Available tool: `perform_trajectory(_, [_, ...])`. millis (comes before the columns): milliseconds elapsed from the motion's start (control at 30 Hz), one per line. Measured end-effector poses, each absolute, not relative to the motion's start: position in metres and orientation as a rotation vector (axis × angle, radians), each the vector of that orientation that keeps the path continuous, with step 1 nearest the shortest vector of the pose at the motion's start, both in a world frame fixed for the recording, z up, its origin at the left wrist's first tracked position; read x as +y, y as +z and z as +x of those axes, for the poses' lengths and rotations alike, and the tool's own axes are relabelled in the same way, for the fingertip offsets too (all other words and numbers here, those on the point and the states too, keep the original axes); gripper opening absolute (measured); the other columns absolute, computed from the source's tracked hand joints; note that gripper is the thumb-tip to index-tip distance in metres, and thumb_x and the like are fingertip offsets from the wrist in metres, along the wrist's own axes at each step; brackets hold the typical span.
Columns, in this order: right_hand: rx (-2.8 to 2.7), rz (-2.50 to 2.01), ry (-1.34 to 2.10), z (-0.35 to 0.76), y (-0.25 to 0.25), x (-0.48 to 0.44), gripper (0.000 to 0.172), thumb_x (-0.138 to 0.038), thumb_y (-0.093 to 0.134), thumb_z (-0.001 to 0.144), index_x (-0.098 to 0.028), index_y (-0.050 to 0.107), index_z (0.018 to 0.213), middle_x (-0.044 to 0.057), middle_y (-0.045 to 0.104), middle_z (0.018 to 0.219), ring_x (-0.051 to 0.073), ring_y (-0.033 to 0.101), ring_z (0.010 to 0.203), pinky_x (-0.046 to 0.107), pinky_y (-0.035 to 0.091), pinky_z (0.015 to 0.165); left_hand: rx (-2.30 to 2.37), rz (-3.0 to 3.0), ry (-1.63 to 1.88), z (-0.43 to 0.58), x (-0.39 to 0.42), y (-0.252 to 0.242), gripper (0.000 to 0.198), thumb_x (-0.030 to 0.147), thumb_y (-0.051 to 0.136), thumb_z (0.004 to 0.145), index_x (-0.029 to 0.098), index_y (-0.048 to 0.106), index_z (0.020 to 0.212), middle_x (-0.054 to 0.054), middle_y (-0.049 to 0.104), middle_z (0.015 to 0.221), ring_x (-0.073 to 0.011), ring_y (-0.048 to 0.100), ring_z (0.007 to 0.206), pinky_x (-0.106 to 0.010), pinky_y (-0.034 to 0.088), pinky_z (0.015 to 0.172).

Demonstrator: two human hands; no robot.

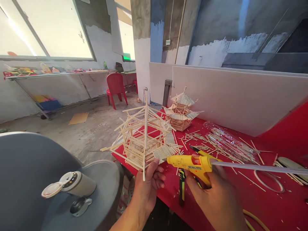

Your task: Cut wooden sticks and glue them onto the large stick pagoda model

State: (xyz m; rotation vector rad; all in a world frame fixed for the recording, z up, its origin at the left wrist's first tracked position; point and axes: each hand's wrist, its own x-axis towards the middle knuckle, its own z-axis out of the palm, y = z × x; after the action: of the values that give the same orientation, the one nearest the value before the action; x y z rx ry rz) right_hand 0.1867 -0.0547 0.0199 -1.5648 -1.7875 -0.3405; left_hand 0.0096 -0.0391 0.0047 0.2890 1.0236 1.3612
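Note:
A yellow glue gun [190, 163] with a long clear glue stick in its back is in my right hand [214, 192], fingers wrapped round its handle. Its nozzle points left, close to the fingertips of my left hand [150, 184]. That hand is closed at the near edge of a wooden stick pavilion frame [145, 128]; what its thumb and fingers pinch is too small to make out. The frame has an open stick roof and some slatted panels. Behind it stands a finished-looking stick pagoda [181, 109] with two roofs.
On the red table [173, 192] lie loose sticks [199, 138], a plastic bag of sticks [231, 144], a yellow-black tool [182, 187] and a cutter [199, 151]. A bottle [79, 184] stands on a grey stool [103, 176] at left. White boards [228, 99] stand behind.

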Motion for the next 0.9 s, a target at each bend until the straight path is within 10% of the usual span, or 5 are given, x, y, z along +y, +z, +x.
perform_trajectory(333, [-1.447, -1.672, 0.387, 0.244, -0.005, -0.068, 0.039, -0.06, 0.059, 0.086, -0.023, 0.069, 0.095, 0.006, 0.076, 0.087, 0.023, 0.071, 0.072, 0.028, 0.055, 0.056, 1.025, 0.314, 1.203, 0.026, -0.058, -0.006, 0.034, 0.03, 0.087, 0.06, 0.015, 0.062, 0.08, 0.001, 0.065, 0.061, -0.0092, 0.056, 0.044, -0.018, 0.042, 0.037])
perform_trajectory(600, [-1.277, -2.215, -0.039, 0.354, -0.074, -0.096, 0.057, -0.064, 0.045, 0.09, -0.014, 0.072, 0.094, 0.012, 0.072, 0.071, 0.025, 0.065, 0.058, 0.03, 0.043, 0.048, 1.021, 0.492, 1.025, 0.069, -0.064, -0.017, 0.032, 0.032, 0.086, 0.062, 0.013, 0.064, 0.078, -0.001, 0.066, 0.062, -0.0089, 0.057, 0.046, -0.017, 0.043, 0.039])
perform_trajectory(900, [-1.296, -2.135, -0.249, 0.381, -0.085, -0.098, 0.037, -0.044, 0.053, 0.095, -0.013, 0.068, 0.081, 0.006, 0.066, 0.072, 0.016, 0.061, 0.06, 0.028, 0.048, 0.056, 1.076, 0.605, 0.961, 0.094, -0.078, -0.023, 0.03, 0.034, 0.083, 0.065, 0.012, 0.065, 0.075, -0.001, 0.065, 0.061, -0.0089, 0.057, 0.046, -0.017, 0.042, 0.039])
